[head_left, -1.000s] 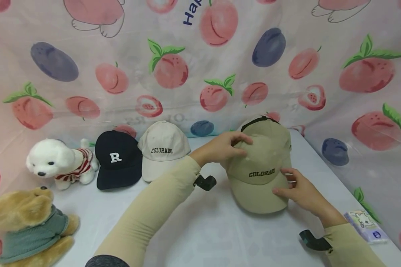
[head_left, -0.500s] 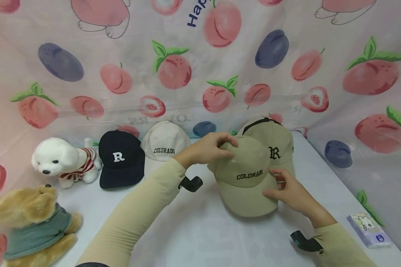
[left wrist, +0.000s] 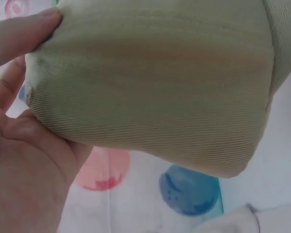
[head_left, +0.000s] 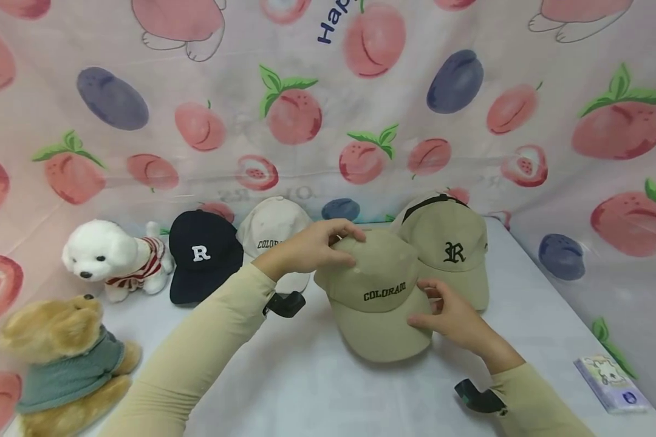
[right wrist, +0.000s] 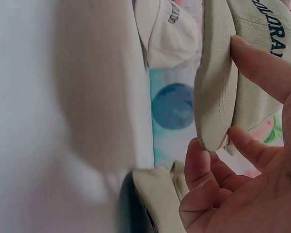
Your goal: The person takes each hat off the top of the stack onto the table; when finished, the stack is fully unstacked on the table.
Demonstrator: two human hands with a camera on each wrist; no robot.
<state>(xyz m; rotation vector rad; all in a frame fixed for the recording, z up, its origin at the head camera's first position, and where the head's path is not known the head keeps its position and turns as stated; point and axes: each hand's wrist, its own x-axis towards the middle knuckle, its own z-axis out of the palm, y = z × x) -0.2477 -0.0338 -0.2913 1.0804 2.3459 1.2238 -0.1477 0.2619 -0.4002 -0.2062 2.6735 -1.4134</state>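
Khaki cap, lettered COLORADO, in the head view: a person's left grip grasps its crown, right grip its brim, beside an R-marked cap. Left wrist view: the left grip pinches the cap's edge. Right wrist view: the brim is pinched clear of the white bench. Carrying seems the current step; next likely calls for level, two-handed lowering.

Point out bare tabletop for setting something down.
Bare: table between both sleeves, in front of the held cap; also between the tan R cap and small packet. Crowded: back left, with plush dog, black cap, white cap.
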